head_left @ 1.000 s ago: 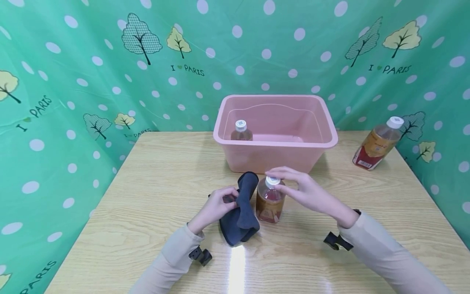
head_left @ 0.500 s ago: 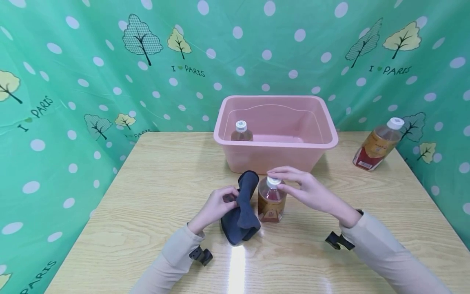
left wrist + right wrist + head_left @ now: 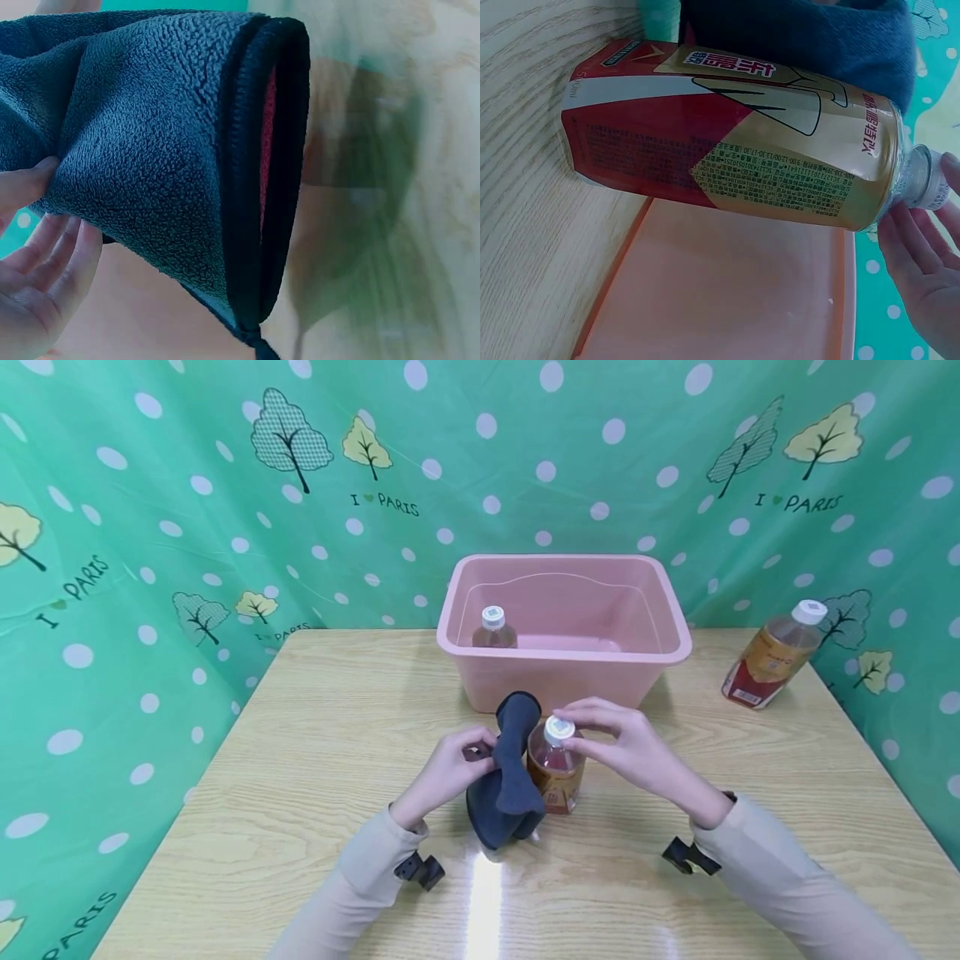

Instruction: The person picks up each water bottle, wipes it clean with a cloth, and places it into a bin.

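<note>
Green curtain is hung behind a wooden table. In the pink bin, one bottle is already stowed; two seem left, the far-right bottle untouched. Before the bin, fleecy dark cloth is pinched by the left hand; beside it, an upright red-and-gold bottle is pinched at its white cap by the right hand.

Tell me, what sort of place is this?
Probably an indoor tabletop workspace, screened off: a green polka-dot curtain hangs behind and on both sides of a wood-grain table, where a pink plastic bin stands. What room lies beyond, I can't tell.
</note>
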`<state>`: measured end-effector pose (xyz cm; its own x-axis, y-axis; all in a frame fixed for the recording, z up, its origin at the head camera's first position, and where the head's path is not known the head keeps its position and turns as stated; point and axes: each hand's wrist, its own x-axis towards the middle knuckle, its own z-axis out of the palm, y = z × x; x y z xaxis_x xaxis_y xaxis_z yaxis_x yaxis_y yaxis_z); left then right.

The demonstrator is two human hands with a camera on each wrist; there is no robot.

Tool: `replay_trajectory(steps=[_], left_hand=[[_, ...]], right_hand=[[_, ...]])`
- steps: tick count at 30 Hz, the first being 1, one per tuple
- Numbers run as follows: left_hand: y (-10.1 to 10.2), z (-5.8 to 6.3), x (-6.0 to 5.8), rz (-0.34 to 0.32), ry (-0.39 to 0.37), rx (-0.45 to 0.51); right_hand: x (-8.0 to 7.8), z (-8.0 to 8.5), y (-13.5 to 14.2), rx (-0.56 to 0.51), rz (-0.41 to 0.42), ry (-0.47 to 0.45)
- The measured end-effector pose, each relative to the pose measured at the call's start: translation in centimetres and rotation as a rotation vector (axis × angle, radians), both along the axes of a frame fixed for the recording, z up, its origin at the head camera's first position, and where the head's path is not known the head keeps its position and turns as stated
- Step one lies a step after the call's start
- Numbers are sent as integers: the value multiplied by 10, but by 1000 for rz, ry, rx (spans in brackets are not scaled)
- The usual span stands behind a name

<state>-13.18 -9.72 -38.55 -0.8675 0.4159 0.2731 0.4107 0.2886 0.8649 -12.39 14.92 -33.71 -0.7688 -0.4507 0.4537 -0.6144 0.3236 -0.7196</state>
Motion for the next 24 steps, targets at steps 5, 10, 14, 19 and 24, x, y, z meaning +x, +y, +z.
replay_trajectory(steps=[5,10,14,19,24], left_hand=[[4,8,-2,2,39,-3],[8,11,-2,2,46,-4],[9,11,-2,-3,76,-9],[10,8,-2,-12,100,-21],[11,2,-3,-27,88,-33]], right_hand=[[0,-1,-1,-12,14,20],[0,-3,-1,-18,23,59],[0,-4,-1,-28,24,73],[1,-5,-1,-30,17,26],[1,-6,-1,-32,17,-8]])
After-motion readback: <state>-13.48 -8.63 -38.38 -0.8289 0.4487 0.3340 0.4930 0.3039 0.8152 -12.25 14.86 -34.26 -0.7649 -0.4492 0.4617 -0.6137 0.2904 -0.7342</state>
